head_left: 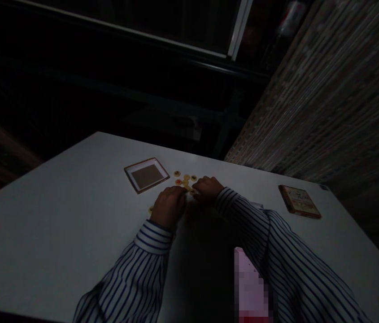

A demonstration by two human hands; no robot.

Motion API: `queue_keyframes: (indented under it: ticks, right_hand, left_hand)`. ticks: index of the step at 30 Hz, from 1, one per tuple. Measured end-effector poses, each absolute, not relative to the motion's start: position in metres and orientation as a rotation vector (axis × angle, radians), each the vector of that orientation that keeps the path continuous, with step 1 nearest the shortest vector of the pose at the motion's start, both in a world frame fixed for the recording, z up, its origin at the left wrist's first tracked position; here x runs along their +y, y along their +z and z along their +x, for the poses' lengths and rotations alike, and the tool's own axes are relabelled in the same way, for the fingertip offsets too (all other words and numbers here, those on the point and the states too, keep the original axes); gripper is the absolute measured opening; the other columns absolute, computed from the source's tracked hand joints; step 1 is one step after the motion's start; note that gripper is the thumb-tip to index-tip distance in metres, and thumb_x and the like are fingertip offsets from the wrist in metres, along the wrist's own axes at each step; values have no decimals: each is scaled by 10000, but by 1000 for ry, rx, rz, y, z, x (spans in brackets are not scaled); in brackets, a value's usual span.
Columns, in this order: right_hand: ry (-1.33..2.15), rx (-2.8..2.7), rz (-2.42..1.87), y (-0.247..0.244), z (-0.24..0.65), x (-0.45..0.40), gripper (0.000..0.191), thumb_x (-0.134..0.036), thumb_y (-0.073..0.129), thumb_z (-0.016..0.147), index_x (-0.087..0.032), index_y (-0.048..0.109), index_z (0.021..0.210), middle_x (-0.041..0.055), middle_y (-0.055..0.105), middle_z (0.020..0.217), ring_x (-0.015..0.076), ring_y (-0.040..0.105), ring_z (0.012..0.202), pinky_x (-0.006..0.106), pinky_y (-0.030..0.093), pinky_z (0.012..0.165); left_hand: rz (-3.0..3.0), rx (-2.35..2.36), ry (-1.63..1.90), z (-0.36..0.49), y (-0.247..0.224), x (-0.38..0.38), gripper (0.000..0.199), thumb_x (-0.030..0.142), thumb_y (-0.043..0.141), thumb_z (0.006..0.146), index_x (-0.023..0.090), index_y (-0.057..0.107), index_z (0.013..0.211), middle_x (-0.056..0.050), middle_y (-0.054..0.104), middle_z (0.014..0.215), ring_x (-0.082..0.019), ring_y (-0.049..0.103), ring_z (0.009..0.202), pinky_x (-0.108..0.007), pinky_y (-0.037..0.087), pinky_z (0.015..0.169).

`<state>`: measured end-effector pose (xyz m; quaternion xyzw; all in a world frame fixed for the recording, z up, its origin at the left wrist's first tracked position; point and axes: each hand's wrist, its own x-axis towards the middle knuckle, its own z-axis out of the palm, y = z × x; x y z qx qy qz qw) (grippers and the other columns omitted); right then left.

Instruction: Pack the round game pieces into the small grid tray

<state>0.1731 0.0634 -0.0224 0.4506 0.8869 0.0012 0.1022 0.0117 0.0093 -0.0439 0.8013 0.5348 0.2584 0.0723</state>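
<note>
Occupying the frame's centre, round yellowish discs (pixel 186 177) lie loosely clustered on a white table (pixel 58 224). The left hand (pixel 168 206) and right hand (pixel 208 188) adjoin them, both curled; whether either grips one, I cannot tell. A shallow tray (pixel 154 184) lies left of the discs, a box (pixel 301 202) at frame right.

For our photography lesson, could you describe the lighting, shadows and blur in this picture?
Head view: dim overall, background nearly black; deep shadow on the white table between the left sleeve and right sleeve; round tokens small, their detail hard to make out; pink patch near the bottom pixelated.
</note>
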Motion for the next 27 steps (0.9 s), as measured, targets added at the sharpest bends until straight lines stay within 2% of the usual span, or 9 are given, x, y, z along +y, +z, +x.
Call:
queue_keyframes:
  ticks: [11, 20, 27]
  right_hand:
    - [17, 2634, 1349, -18, 173, 64, 303, -378, 420, 780, -209, 570, 982, 84, 597, 1015, 244, 509, 951, 390, 366, 755]
    - [4, 2801, 1457, 7, 186, 39, 250, -346, 465, 781, -189, 564, 948, 63, 634, 927, 201, 547, 862, 313, 354, 727]
    - [-61, 2973, 1423, 14, 201, 16, 306, -374, 541, 752, -172, 563, 981, 62, 627, 944, 192, 534, 875, 306, 344, 753]
  left_hand:
    - [2326, 1647, 880, 11, -44, 10, 286, 179, 378, 795, 134, 592, 980, -90, 637, 978, -204, 562, 920, -348, 432, 850]
    - [2061, 1574, 1094, 14, -31, 2, 271, 278, 432, 796, 161, 601, 972, -77, 645, 998, -191, 589, 924, -329, 451, 836]
    - [1945, 1399, 989, 25, -18, -13, 327, 404, 447, 793, 186, 608, 976, -47, 674, 916, -180, 618, 834, -295, 470, 760]
